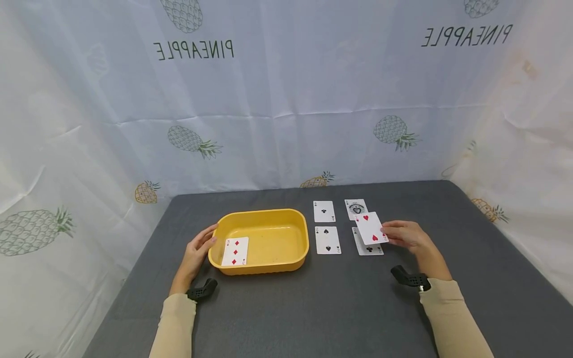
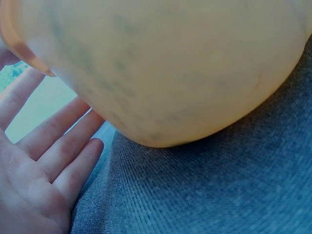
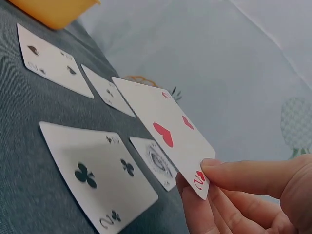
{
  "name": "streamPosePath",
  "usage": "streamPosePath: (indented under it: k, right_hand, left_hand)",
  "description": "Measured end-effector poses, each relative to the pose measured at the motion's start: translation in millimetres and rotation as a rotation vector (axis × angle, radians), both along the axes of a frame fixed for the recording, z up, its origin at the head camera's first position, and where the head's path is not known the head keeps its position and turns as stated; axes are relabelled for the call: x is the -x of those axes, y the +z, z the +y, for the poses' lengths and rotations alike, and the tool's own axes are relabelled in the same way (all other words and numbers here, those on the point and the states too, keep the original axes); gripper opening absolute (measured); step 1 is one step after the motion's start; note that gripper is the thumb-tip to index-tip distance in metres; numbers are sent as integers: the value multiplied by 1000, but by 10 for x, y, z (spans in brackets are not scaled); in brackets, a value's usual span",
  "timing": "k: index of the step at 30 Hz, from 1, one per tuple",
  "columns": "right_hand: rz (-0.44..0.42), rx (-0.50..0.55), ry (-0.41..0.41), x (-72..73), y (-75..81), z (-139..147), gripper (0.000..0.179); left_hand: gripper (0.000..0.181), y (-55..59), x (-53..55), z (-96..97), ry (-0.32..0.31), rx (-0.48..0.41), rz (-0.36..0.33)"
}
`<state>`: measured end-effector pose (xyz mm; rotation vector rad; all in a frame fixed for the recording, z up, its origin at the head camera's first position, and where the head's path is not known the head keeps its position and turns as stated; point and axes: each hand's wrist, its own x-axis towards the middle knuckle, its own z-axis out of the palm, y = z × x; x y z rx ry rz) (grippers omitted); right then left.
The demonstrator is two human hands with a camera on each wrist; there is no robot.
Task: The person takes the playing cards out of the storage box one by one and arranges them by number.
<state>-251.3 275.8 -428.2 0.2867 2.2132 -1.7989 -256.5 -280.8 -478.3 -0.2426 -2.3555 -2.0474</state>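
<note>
Above surface [image 1: 295, 318], over 2 of clubs [image 3: 97, 168], right hand [image 1: 406, 234] is pinching 2 of hearts [image 1: 371, 227] by corner; card likely light, flexible, slippery, edges suiting grip. Left hand [image 1: 194, 254] is resting spread against yellow tray [image 1: 273, 243].

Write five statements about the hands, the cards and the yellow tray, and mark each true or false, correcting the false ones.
1. The right hand pinches the two of hearts. True.
2. The left hand touches the yellow tray. True.
3. The tray holds four cards. False: one card shows in it, the three of diamonds.
4. The two of spades lies inside the tray. False: the two of spades lies on the table, to the right of the tray in the head view.
5. In the head view, the two of hearts partly covers the two of clubs. True.
</note>
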Motion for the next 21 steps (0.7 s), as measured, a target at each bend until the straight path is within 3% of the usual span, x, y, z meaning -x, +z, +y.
streamPosePath:
  k: [11,18,21]
  right_hand:
    - [-50,-49,-71,-12,-111,250,6]
    - [-48,-125,-79,-75,-127,398,41]
    - [-38,-141,-75,-116,-128,472,42]
  left_hand:
    - [51,8,0,5,5,3,-6]
    - [52,3,7,3,8,13,-10]
    - [52,4,5,3,13,12,-12]
